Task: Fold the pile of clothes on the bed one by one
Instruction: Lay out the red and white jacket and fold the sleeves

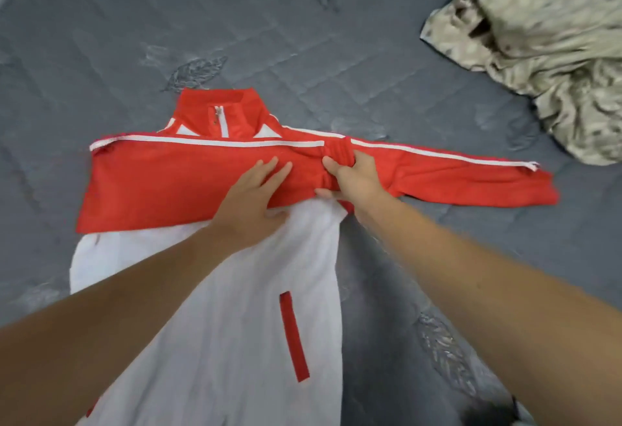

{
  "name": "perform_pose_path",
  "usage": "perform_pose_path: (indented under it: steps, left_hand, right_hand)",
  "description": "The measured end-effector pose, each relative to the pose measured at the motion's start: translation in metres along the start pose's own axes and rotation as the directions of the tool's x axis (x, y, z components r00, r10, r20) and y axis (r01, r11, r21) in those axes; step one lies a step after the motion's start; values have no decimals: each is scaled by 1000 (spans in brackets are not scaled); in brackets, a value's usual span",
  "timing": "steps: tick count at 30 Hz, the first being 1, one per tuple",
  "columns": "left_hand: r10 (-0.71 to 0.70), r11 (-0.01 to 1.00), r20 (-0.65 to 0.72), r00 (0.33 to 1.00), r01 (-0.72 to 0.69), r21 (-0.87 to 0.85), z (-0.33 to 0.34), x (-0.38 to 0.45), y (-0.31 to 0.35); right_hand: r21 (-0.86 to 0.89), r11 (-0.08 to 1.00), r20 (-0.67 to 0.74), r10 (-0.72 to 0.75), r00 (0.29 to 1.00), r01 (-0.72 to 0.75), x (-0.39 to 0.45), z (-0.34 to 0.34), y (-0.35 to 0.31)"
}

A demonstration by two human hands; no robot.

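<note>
Mid sleeve-fold on track jacket point(208, 307): left hand point(250, 205) flat, pinning folded sleeve point(175, 183); right hand point(353, 178) bunching outstretched sleeve point(464, 173), next folded across.

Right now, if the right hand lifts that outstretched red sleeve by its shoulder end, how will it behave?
Probably floppy: the red sleeve bunches where the right hand grips it. It looks thin and light, lying flat on the bed. The far cuff would likely droop and drag, so the left hand pressing helps.
</note>
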State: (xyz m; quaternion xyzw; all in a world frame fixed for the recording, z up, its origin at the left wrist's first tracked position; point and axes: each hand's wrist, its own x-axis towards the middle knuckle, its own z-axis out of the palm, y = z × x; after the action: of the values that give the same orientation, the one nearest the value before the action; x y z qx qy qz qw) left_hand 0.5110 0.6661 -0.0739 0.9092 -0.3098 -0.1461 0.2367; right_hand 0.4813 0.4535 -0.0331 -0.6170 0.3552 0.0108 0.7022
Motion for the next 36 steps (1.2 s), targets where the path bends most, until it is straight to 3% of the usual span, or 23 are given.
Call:
perform_pose_path:
  steps: [7, 16, 21, 22, 23, 25, 26, 28, 30, 32, 36]
  left_hand:
    - [2, 989, -2, 1000, -2, 146, 65, 73, 78]
    - [226, 955, 11, 974, -224, 193, 144, 169, 201]
    - [289, 942, -4, 957, -283, 178, 184, 214, 271]
    - [294, 940, 7, 956, -290, 182, 193, 219, 283]
    - [310, 927, 21, 951, -307, 217, 202, 221, 290]
    - [360, 870, 32, 932, -348, 350, 218, 220, 295]
    - [377, 847, 22, 926, -355, 396, 224, 219, 293]
    - [395, 835, -4, 919, -358, 418, 230, 217, 286]
    - [402, 836, -22, 915, -357, 418, 234, 220, 284]
    - [407, 837, -11, 913, -368, 406, 236, 221, 284]
    - [407, 832, 24, 913, -381, 403, 231, 221, 286]
  right_hand:
    - [-133, 991, -194, -15, 981, -11, 65, -173, -6]
    - [-284, 958, -436, -89, 895, -43, 114, -352, -2]
    - [-455, 884, -555, -190, 810, -105, 112, -429, -6]
    - [-545, 823, -576, -229, 785, -161, 111, -438, -5]
    - [-682, 693, -576, -313, 755, -234, 108, -444, -3]
    - [-902, 334, -427, -583, 691, -274, 100, -447, 5]
    - [-965, 181, -264, -689, 676, -192, 98, -444, 8]
    - [-993, 1, 77, -726, 683, 114, 99, -428, 19]
    - [-966, -18, 213, -627, 749, 259, 105, -415, 40]
    - [-979, -15, 180, -522, 833, 202, 109, -409, 62]
    - [-988, -8, 145, -441, 886, 157, 113, -409, 67]
